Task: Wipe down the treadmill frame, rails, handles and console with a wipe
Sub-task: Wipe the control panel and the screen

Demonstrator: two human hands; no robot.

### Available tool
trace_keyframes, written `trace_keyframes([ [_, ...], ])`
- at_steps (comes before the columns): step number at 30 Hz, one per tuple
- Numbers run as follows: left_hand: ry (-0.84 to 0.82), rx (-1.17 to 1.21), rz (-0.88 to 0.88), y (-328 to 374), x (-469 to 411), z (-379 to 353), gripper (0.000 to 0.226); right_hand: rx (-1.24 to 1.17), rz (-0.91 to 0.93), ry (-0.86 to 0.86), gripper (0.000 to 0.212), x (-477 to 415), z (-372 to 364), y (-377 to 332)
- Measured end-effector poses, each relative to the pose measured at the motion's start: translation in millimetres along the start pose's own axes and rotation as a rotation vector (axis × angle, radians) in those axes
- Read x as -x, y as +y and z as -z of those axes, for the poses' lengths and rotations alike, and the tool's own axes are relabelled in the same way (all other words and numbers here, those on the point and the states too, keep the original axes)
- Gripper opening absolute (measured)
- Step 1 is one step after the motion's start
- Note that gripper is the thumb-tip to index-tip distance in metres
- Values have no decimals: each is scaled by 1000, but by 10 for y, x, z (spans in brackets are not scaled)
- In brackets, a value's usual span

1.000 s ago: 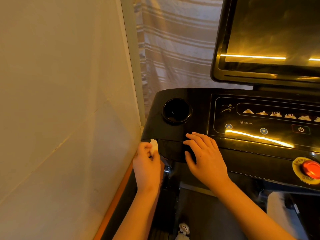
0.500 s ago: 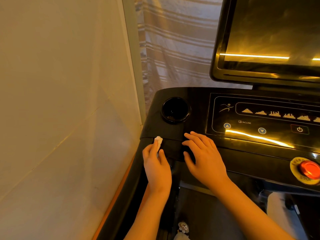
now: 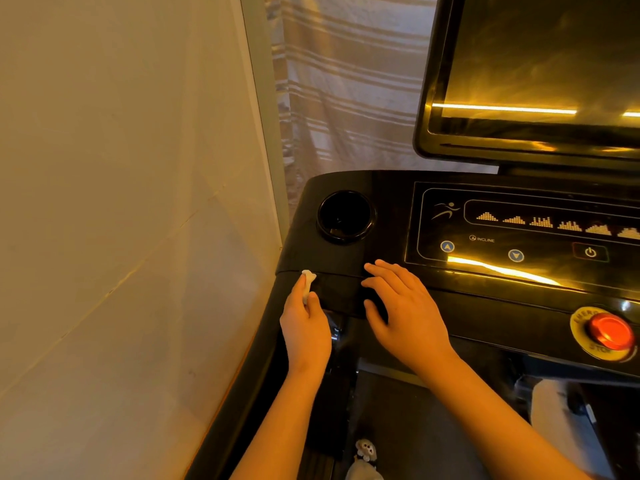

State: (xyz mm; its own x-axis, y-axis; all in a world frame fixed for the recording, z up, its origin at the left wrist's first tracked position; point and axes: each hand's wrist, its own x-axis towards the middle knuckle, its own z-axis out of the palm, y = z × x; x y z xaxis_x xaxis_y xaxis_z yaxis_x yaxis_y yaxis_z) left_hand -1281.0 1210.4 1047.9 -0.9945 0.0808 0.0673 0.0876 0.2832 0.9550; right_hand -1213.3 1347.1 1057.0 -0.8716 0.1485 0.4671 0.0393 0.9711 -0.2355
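1. Left hand (image 3: 304, 327) pinched a small wadded white wipe (image 3: 308, 280) between thumb and forefinger. The wad poked out past the fingertips, likely so that only the wipe met the surface.
2. Wipe tip touched the seam at the near-left corner of the console (image 3: 332, 259), where the top face meets the front lip. Judged step: working that groove and corner. A tight wad suits a narrow line better than a flat sheet.
3. Right hand (image 3: 405, 313) lay flat on the same near edge, just right of the left hand, fingers straight and spread, holding nothing. Probably a brace while leaning in.
4. Cup holder (image 3: 346, 216) sat just beyond both hands. Whether it had been wiped could not be told.
5. Control panel (image 3: 519, 230) with incline arrows and a power symbol lay to the right. The right fingertips stopped near its left border, seemingly clear of the buttons.
6. Red emergency stop button (image 3: 609, 330) sat near right, well apart from both hands.
7. Screen (image 3: 536, 81) stood far right above the console, streaked with glare.
8. Wall (image 3: 121, 202) ran close along the left and a striped curtain (image 3: 346, 81) hung behind. The tight gap likely explains the left hand taking this corner.
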Motion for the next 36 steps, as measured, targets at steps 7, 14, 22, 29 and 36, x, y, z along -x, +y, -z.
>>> trace_keyframes([
  [7, -234, -83, 31, 55, -159, 124, 48, 10, -10, 11, 27, -12, 9, -35],
  [14, -232, 21, 49, 41, -15, 13, 60, -6, -31, -13, 30, 29, 22, -68],
  [22, -52, 171, 40, 26, 231, -183, 57, -82, -78, -47, 32, 347, 113, -129],
  [29, 156, 267, 124, 31, 467, -285, 39, -141, -99, -28, 28, 508, 242, -13],
  [36, 321, 404, 209, -60, 280, -216, 17, -163, -151, 15, 27, 646, 520, 237],
])
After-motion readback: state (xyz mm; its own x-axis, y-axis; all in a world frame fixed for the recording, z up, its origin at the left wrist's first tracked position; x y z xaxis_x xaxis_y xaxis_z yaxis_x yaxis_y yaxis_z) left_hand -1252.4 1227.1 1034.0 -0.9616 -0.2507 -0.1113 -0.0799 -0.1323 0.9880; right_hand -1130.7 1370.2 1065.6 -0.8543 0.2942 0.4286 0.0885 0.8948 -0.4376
